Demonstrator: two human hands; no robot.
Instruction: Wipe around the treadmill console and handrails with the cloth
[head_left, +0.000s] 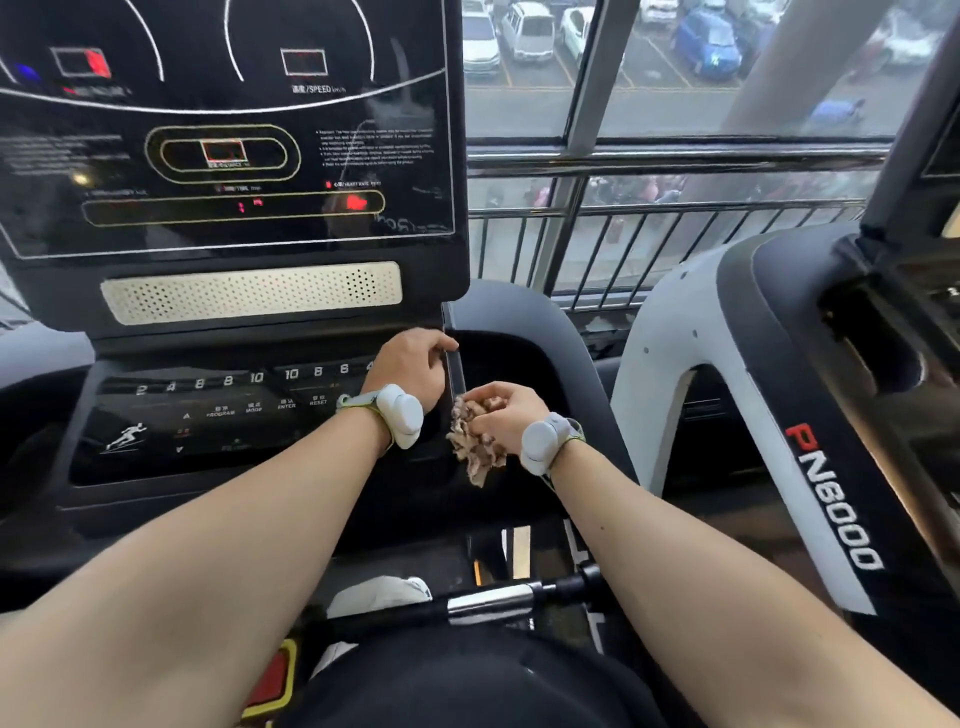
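A black treadmill console (228, 156) fills the left of the head view, with a button panel (218, 410) below its beige speaker grille (249, 293). My left hand (410, 366) rests at the right end of the button panel, its fingers curled over the edge beside a dark side pocket (498, 364). My right hand (506, 413) grips a crumpled brown patterned cloth (475, 447) just right of the left hand, at the pocket's front rim. Both wrists carry white bands.
A second treadmill's white and black frame (810, 415), marked PN8000, stands at the right. Behind, a window with a metal railing (649, 218) looks over parked cars. A chrome and black handlebar (498, 603) crosses below my arms. A red button (270, 680) sits lower left.
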